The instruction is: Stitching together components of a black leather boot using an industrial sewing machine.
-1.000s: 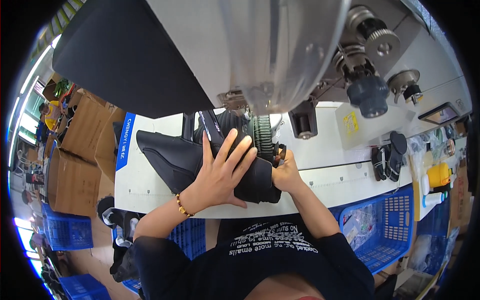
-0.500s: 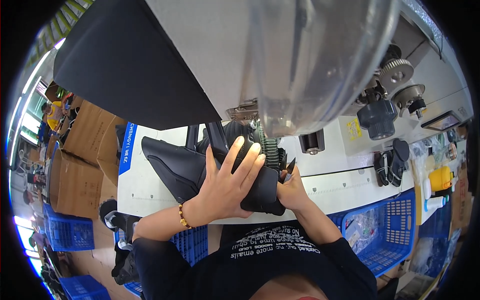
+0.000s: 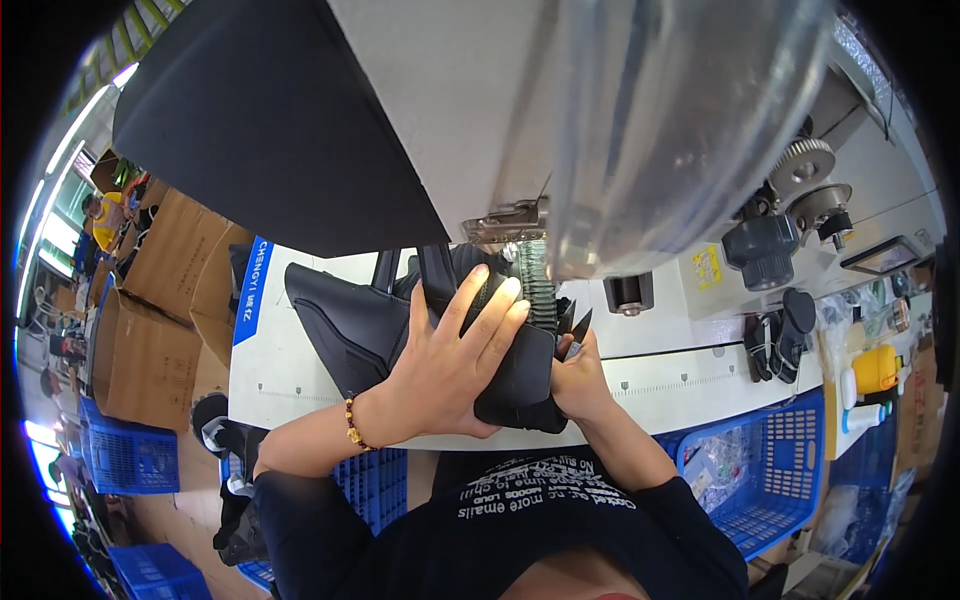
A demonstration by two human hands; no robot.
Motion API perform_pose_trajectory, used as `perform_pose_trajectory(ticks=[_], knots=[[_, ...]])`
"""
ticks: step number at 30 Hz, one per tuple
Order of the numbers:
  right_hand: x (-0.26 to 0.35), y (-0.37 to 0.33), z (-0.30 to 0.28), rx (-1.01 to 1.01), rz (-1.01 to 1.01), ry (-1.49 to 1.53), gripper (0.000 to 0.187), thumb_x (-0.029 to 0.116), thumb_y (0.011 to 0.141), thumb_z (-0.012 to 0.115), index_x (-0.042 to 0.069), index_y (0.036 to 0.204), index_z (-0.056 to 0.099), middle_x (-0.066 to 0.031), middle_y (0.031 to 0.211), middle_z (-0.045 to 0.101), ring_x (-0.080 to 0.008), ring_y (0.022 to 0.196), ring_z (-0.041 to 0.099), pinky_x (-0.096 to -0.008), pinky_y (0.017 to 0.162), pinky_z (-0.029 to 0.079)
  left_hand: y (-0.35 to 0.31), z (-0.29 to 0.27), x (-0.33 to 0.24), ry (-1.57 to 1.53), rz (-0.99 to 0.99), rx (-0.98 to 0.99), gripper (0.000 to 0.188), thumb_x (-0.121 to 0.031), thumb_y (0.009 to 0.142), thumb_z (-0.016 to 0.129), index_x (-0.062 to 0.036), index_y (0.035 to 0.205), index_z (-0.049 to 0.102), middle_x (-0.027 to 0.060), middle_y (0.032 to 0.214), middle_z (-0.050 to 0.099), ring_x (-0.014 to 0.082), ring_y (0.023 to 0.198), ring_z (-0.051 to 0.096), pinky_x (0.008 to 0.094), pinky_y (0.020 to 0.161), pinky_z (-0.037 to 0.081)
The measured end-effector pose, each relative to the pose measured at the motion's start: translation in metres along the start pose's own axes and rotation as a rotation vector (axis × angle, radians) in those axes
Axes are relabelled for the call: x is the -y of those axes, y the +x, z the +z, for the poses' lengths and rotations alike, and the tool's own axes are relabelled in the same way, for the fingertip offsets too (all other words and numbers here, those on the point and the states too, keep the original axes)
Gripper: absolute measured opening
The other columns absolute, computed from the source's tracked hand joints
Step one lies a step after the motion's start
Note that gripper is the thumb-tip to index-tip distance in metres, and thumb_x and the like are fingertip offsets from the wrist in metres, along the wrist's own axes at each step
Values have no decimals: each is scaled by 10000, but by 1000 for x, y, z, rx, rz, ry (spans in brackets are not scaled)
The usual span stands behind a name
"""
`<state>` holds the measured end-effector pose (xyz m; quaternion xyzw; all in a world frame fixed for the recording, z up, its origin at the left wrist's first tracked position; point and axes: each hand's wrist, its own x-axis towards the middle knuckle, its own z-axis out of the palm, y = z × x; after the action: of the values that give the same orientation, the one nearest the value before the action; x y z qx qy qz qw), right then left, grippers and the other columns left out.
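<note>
Beneath the sewing machine's needle area [image 3: 508, 228] lies a black, leather-like bag [image 3: 340, 325] with moulded panels and straps. My left hand [image 3: 445, 360] rests on top of it, fingers spread and stretched toward the machine, thumb near the bag's close edge. At the bag's right side, my right hand [image 3: 580, 385] is closed around small thread snips [image 3: 578, 328], whose two dark blades point away from me. A ribbed, greenish-grey strip [image 3: 536, 292] shows between the bag and the clear shield. What lies under my left palm is hidden.
A clear plastic shield [image 3: 690, 130] and a black panel [image 3: 270, 130] hang close above my hands. The white table [image 3: 300, 385] has a dark clip-like item [image 3: 780, 335] at right. Blue baskets [image 3: 790, 455] stand below; cardboard boxes [image 3: 160, 350] at left. A person in yellow [image 3: 105, 220] is far left.
My view has shifted slightly, so the machine appears a little farther right. Both hands stay at the bag, and the snips' blades show more plainly.
</note>
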<state>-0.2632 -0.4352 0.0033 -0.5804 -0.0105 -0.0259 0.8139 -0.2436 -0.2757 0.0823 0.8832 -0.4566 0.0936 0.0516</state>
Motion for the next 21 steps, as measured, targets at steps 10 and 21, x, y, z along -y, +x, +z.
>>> perform_pose_trajectory(ticks=[10,21], knots=[[15,8,9,33,59,134,68,27,781,588,-12,823,552,-29,714,586,-60,618,549,-197,510,442,5,-8,10,-17,15,23,1068,-500,408,756,32,1234,336,184,1242,345,376,1218,281,562,923,231],[17,22,4,72,-37,100,59,34,764,583,-5,808,590,-13,731,600,-56,645,534,-217,553,434,8,2,13,-114,-2,-8,1086,-476,419,770,38,1258,312,220,1240,313,424,1237,237,569,921,232]])
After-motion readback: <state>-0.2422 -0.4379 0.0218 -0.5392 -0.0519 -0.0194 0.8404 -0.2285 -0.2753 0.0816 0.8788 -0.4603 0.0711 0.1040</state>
